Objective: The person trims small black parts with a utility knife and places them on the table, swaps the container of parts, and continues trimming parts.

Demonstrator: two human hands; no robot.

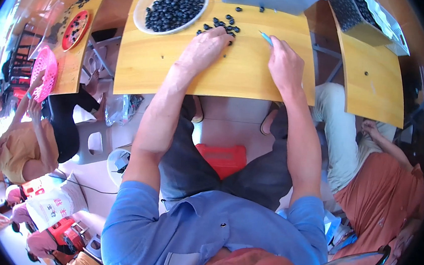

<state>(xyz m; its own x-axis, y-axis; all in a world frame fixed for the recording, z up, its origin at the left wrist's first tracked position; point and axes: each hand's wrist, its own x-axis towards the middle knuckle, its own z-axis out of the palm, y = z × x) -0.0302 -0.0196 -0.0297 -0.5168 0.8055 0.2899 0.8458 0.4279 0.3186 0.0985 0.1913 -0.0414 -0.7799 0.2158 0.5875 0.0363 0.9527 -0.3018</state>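
on the far left a person in a yellow top holds a pink plastic basket (44, 73) beside a red round tray of dark fruit (75, 29), and on the yellow wooden table (152, 69) stands a clear round plastic bowl (143, 3) full of dark round berries. the left hand (207, 46) lies curled, palm down, its fingertips on a loose scatter of dark berries (224, 25) just right of the bowl. the right hand (284, 63) is clenched around a thin light-blue tool (265, 37), tip pointing toward the scatter.
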